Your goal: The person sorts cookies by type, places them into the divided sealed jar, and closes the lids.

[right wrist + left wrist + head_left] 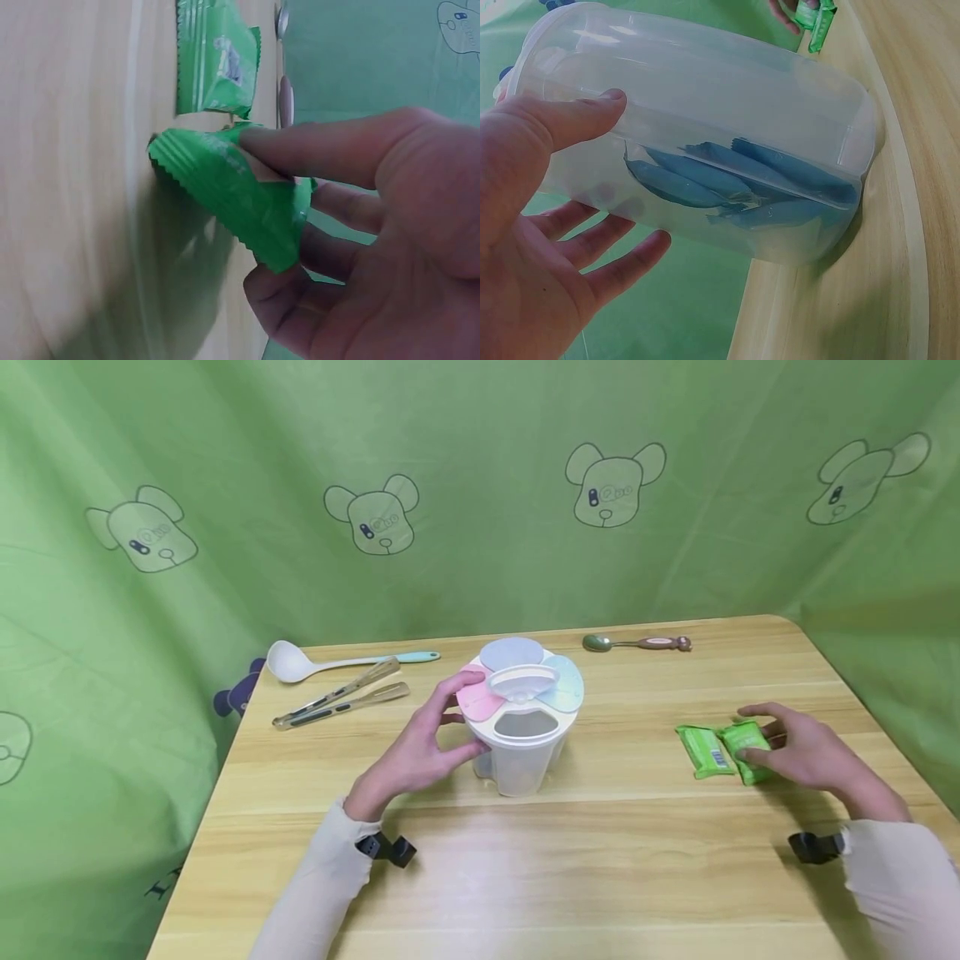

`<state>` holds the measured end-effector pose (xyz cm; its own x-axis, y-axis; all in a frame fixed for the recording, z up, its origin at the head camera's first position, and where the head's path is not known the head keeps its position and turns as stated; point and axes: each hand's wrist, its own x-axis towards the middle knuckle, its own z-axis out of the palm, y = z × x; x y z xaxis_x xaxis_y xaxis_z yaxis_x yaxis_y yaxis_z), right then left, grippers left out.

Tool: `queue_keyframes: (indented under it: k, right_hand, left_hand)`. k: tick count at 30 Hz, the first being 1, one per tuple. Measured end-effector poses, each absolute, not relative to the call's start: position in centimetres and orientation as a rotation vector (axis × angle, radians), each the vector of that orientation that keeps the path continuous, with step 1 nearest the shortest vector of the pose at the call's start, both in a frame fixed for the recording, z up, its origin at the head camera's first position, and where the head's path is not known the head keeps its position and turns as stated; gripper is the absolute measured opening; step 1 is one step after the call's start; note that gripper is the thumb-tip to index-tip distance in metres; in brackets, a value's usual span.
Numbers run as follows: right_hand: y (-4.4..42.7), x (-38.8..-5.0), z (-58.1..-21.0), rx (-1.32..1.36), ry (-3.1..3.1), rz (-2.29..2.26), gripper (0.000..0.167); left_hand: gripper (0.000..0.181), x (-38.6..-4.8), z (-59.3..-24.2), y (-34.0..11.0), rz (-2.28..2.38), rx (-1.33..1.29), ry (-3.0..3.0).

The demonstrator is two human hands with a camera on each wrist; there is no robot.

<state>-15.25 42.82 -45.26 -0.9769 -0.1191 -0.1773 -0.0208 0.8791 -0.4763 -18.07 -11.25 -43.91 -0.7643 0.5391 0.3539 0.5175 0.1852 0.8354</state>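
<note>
A clear plastic compartment container (pixel 519 770) stands upright on the table, its white lid (pixel 525 739) bearing pink, lilac and pale blue flaps and a raised handle. At the front of the lid one opening shows uncovered. My left hand (pixel 416 747) grips the container's left side near the top, thumb in front. Several blue packets (pixel 682 184) lie low inside it in the left wrist view. Over on the right, my right hand (pixel 813 752) pinches a green packet (pixel 255 202) between thumb and fingers. Another green packet (pixel 705 752) lies just left of it.
Behind my left hand lie metal tongs (pixel 341 697) and a white ladle (pixel 291 662) with a turquoise handle. A spoon (pixel 597 643) with a brown handle rests near the table's back edge. A green curtain (pixel 480 527) with bear-face prints hangs behind the wooden table (pixel 525 885).
</note>
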Motion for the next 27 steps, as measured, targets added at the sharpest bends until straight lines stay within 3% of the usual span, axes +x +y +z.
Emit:
queue_keyframes:
  k: [11, 18, 27]
  right_hand:
    - [40.0, -15.4, -43.3, -0.116, 3.133, -0.902, 0.051]
    - [36.5, -15.0, -40.8, -0.077, 3.189, -1.001, 0.051]
    - [31.0, -14.5, -38.0, -0.362, 3.330, -1.329, 0.052]
  left_hand:
    - [0.092, -18.0, -43.9, -11.2, 1.686, 1.076, 2.404]
    - [0.092, -18.1, -43.8, -11.2, 1.683, 1.059, 2.396]
    - [0.092, -18.3, -43.9, -11.2, 1.697, 1.050, 2.358]
